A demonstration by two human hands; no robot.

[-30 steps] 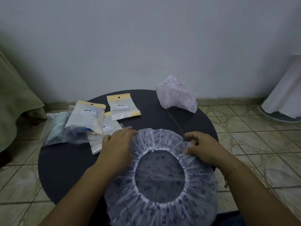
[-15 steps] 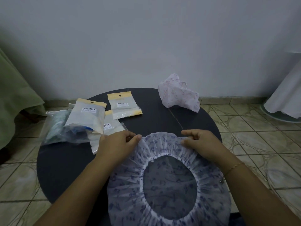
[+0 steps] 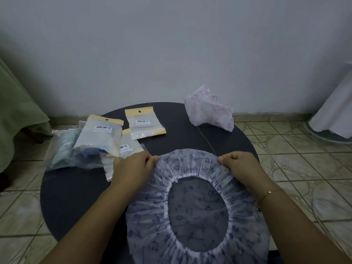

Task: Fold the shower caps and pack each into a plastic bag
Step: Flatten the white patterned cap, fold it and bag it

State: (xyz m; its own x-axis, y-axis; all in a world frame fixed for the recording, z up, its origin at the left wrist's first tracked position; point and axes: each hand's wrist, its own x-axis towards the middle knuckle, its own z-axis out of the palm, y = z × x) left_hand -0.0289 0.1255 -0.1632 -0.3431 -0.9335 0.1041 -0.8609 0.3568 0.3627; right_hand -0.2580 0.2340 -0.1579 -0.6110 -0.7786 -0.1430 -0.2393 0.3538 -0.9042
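Observation:
A white shower cap with a blue print (image 3: 152, 223) lies spread open, elastic ring up, on the near side of the round dark table (image 3: 76, 197). My left hand (image 3: 131, 168) pinches its far-left rim and my right hand (image 3: 240, 164) pinches its far-right rim. A second cap, white with a pink print (image 3: 207, 109), sits crumpled at the table's far right edge. Plastic bags with yellow header cards lie at the far left: one flat bag (image 3: 143, 124) and a fuller bag (image 3: 99, 136) on top of others.
A clear bag with bluish-green contents (image 3: 64, 151) hangs over the table's left edge. Green cloth (image 3: 17, 115) fills the left side, white cloth over a round base (image 3: 333, 115) the right. Tiled floor surrounds the table; a grey wall stands behind.
Both hands have slid outward along the cap's far rim and now pinch it, stretching that edge wider. The cap lies a little farther to the right on the table.

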